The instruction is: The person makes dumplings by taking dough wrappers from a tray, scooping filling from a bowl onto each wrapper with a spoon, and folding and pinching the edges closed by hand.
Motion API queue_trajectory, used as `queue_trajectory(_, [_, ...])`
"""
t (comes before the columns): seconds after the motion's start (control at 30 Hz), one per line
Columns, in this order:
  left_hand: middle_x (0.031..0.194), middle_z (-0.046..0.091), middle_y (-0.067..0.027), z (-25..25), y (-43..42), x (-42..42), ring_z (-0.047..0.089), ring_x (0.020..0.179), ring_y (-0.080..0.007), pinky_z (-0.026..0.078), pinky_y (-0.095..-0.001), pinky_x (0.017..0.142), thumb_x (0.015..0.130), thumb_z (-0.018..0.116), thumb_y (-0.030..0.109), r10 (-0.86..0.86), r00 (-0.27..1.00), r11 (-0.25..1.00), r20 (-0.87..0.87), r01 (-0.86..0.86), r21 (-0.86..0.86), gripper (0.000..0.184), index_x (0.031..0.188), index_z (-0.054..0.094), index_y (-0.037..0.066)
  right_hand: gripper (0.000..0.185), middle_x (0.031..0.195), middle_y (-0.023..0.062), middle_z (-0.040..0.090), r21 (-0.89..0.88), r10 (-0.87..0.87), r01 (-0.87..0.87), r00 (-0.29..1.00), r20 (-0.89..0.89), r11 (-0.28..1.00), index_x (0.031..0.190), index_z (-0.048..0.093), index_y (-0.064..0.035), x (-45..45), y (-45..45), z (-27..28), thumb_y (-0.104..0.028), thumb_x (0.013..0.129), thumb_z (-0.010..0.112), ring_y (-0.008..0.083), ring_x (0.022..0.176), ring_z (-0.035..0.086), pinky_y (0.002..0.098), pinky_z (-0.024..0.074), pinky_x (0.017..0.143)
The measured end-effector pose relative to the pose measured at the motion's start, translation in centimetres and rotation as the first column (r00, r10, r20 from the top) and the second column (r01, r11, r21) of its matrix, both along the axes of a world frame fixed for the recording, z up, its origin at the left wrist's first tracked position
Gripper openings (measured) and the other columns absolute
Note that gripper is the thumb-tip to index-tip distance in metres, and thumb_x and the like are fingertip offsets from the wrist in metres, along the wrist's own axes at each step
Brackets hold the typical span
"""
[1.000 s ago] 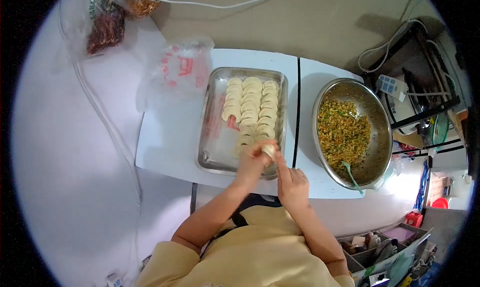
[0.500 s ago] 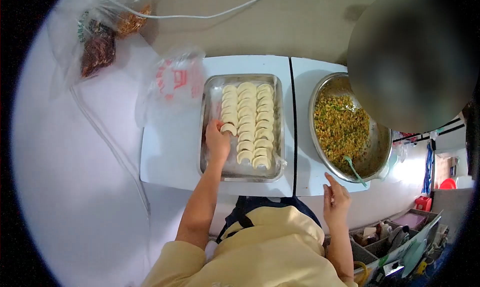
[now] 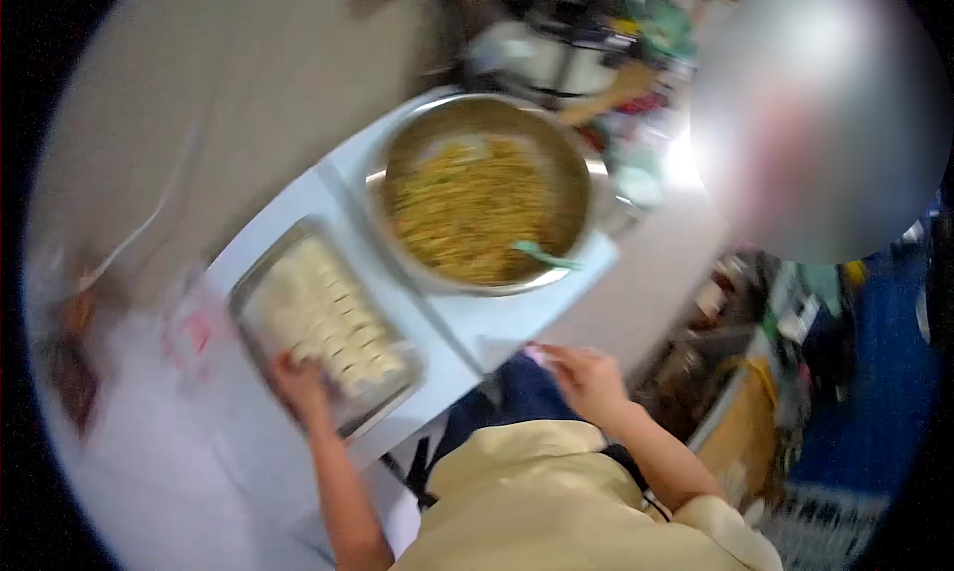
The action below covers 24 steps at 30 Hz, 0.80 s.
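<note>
Pale crescent dumplings (image 3: 343, 323) lie in overlapping rows on a shallow metal tray (image 3: 417, 380). My left hand (image 3: 301, 387) is at the tray's near left side, its fingers by the end of a dumpling row. Motion blur hides whether a dumpling is between them. My right hand (image 3: 588, 380) is off the table's front edge, above my lap, fingers drawn together with a small pinkish patch at the tips that I cannot make out. Beyond it, a large steel bowl (image 3: 574, 188) holds chopped yellow-green filling (image 3: 472, 208) and a light green spoon handle (image 3: 542, 254).
The white table (image 3: 467, 318) has a dark seam between tray and bowl. A plastic bag with red print (image 3: 194, 332) lies left of the tray. Crowded bins (image 3: 715, 342) stand at the right, and cluttered kitchen things (image 3: 556, 64) lie behind the bowl.
My view has swung to the right, so table, tray and bowl appear turned and shifted left. My right hand's fingers have drawn together; my left hand remains at the tray.
</note>
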<state>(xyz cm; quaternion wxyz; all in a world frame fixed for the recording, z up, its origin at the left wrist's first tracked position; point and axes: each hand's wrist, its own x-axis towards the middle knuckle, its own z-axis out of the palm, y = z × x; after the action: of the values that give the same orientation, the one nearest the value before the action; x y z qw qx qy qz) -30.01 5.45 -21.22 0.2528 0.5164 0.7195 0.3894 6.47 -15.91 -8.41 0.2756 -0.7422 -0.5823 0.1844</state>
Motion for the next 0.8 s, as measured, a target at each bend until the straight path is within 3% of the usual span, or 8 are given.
queue_trajectory(0.3, [0.112,0.052,-0.0133,3.4,-1.3,0.5,0.051,0.098,-0.0219,0.042,-0.0336,0.087,0.087,0.059,0.020,-0.188,0.959,0.969,0.210,0.147,0.197,0.042,0.119,0.044,-0.003,0.015,0.079,0.0137,0.064,0.067,-0.284,0.304,0.936,-0.208,0.950,0.095,0.064,-0.0088,3.6,-5.2,-0.7,-0.018,0.087,0.056,0.0317,0.071,0.060,0.0388,0.0484,0.062])
queue_trajectory(0.4, [0.111,0.053,-0.0126,5.6,-1.9,3.5,0.052,0.099,-0.0226,0.042,-0.0341,0.088,0.090,0.055,0.018,-0.225,0.966,0.959,0.127,0.197,0.204,0.037,0.119,0.045,-0.002,0.019,0.072,0.0131,0.062,0.005,-0.429,0.454,0.846,-0.317,0.891,0.089,0.063,-0.0052,5.5,-7.9,-2.3,-0.022,0.089,0.054,0.0266,0.064,0.060,0.0351,0.0459,0.059])
queue_trajectory(0.47, [0.111,0.054,-0.0122,8.0,-3.8,7.7,0.052,0.100,-0.0232,0.043,-0.0346,0.087,0.092,0.052,0.015,-0.323,0.935,0.914,-0.150,0.349,0.206,0.030,0.116,0.048,-0.001,0.025,0.069,0.0112,0.061,-0.126,-0.521,0.559,0.636,-0.570,0.820,0.089,0.061,-0.0034,7.4,-10.3,-3.9,-0.028,0.090,0.053,0.0200,0.062,0.059,0.0345,0.0452,0.057])
queue_trajectory(0.5, [0.112,0.054,-0.0118,8.6,-4.8,10.6,0.053,0.100,-0.0220,0.042,-0.0323,0.084,0.092,0.052,0.015,-0.371,0.924,0.883,-0.091,0.382,0.275,0.026,0.113,0.051,0.000,0.025,0.069,0.0112,0.061,-0.125,-0.546,0.591,0.615,-0.569,0.797,0.089,0.061,-0.0034,8.7,-12.2,-5.5,-0.028,0.090,0.053,0.0200,0.062,0.059,0.0345,0.0452,0.057])
queue_trajectory(0.63, [0.106,0.055,-0.0081,11.6,-9.0,21.1,0.053,0.096,-0.0172,0.042,-0.0289,0.080,0.092,0.052,0.016,-0.558,0.815,0.825,0.158,0.523,0.214,0.023,0.111,0.052,0.002,0.024,0.064,0.0005,0.052,-0.124,-0.770,0.906,0.266,-0.580,0.406,0.081,0.057,-0.0031,13.4,-22.2,-8.7,-0.024,0.091,0.053,0.0093,0.058,0.050,0.0246,0.0403,0.052])
queue_trajectory(0.7, [0.101,0.055,-0.0065,12.6,-11.0,25.2,0.052,0.092,-0.0155,0.042,-0.0276,0.078,0.093,0.051,0.014,-0.643,0.748,0.765,0.166,0.612,0.203,0.018,0.107,0.052,0.002,0.024,0.065,0.0002,0.051,-0.080,-0.723,0.980,0.079,-0.687,0.183,0.083,0.057,-0.0042,15.7,-29.2,-10.5,-0.027,0.091,0.053,0.0091,0.059,0.050,0.0248,0.0405,0.053])
queue_trajectory(0.77, [0.094,0.054,-0.0033,13.8,-13.4,28.8,0.051,0.086,-0.0124,0.042,-0.0255,0.072,0.093,0.049,0.010,-0.735,0.664,0.677,0.137,0.711,0.189,0.009,0.099,0.052,0.004,0.023,0.069,0.0009,0.054,-0.104,-0.852,0.990,-0.138,-0.505,-0.098,0.084,0.057,-0.0047,16.9,-36.7,-10.6,-0.027,0.091,0.054,0.0085,0.064,0.052,0.0244,0.0416,0.057])
queue_trajectory(0.8, [0.094,0.054,-0.0033,14.1,-14.4,30.1,0.051,0.086,-0.0124,0.042,-0.0255,0.072,0.093,0.049,0.010,-0.752,0.646,0.659,0.129,0.729,0.186,0.009,0.099,0.052,0.004,0.021,0.080,0.0041,0.060,0.056,-0.877,0.975,-0.166,-0.451,-0.214,0.092,0.059,-0.0036,18.0,-42.5,-15.4,-0.024,0.089,0.056,0.0107,0.073,0.055,0.0262,0.0448,0.063])
